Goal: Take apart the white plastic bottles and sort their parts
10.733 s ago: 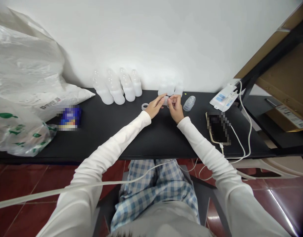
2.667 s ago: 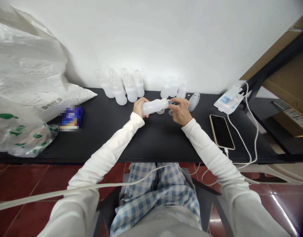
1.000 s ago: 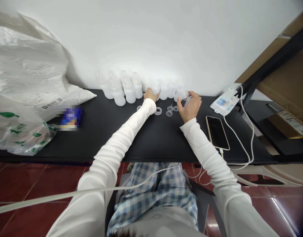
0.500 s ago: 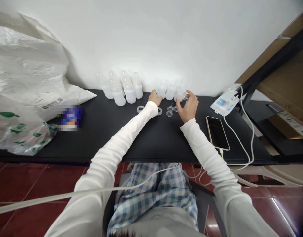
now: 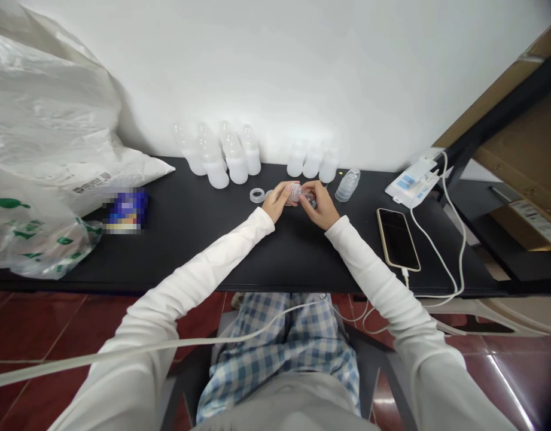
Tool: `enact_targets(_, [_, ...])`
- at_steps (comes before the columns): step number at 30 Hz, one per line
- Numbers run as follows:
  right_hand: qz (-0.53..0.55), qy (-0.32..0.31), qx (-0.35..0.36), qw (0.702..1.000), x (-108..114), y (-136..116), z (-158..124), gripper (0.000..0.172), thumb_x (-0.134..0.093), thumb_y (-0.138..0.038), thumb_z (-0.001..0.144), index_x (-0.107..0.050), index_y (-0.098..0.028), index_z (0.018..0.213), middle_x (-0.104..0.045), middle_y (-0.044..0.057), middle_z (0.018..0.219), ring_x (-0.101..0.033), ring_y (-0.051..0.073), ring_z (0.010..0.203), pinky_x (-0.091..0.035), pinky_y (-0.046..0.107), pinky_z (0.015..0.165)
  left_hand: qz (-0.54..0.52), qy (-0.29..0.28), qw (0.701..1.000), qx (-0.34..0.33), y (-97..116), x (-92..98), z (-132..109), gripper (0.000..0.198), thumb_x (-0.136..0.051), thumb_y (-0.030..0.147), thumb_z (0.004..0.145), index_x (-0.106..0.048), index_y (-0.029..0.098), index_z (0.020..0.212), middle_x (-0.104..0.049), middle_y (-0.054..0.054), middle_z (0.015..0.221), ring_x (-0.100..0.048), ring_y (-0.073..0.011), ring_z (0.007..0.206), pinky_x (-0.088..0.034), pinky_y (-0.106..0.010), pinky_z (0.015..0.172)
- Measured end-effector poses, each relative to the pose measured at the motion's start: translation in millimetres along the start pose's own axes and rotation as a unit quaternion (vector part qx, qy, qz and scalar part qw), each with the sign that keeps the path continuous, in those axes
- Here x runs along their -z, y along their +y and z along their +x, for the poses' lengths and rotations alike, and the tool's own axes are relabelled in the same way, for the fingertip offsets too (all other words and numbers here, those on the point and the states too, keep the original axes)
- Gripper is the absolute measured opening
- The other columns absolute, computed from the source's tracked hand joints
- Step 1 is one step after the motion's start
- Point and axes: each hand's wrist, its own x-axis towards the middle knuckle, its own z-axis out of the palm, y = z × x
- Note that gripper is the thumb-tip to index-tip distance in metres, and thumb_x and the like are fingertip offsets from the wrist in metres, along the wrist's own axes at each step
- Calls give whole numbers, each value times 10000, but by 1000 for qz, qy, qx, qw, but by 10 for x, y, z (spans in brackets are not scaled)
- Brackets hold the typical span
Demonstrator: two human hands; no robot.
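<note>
My left hand is closed around a small translucent bottle collar, held low over the middle of the black table. From the other side, the fingers of my right hand pinch at the same piece; whether a clear teat sits in it is too small to tell. A loose collar ring lies just left of my left hand. Partly hidden under my hands are another ring and some clear teats. Behind them, several white baby bottles without caps stand by the wall. Right of these lies a stack of clear caps.
Several bottles with clear domed caps stand back left. Large white plastic bags and a blue packet occupy the left side. A phone on a cable and a white-blue package lie to the right, beside cardboard boxes.
My hands have come from the uncapped bottles toward me and met over the rings. My right hand has left the clear caps, now lying right of the bottles. A collar is now between my hands.
</note>
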Motion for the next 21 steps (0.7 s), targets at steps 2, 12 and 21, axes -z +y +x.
enact_targets(2, [12,-3,4,1000,-10,1,-7,232,-508,-397,923,-468,-227,1076,-603,49,919,-556,178,777,-458,357,753,-7,4,1000,-7,-16,7,14,629,-507,712,863,-615,175,1174,-704,-110,1143,-709,-196,952,-613,-304,739])
enact_targets(12, [20,-20,26,999,-85,-1,-25,103,-510,-221,844,-453,-231,930,-530,-13,756,-495,140,668,-428,288,658,24,12,999,17,21,-4,-11,389,-582,570,892,-544,184,851,-601,41,608,-526,-62,466,-413,-181,442])
enact_targets(21, [-200,-98,86,971,199,-39,59,158,-484,-134,824,-565,-213,934,-611,36,772,-544,192,745,-411,307,737,64,1,995,80,96,19,-33,318,-538,436,938,-474,194,742,-492,83,507,-435,-40,411,-352,-167,446])
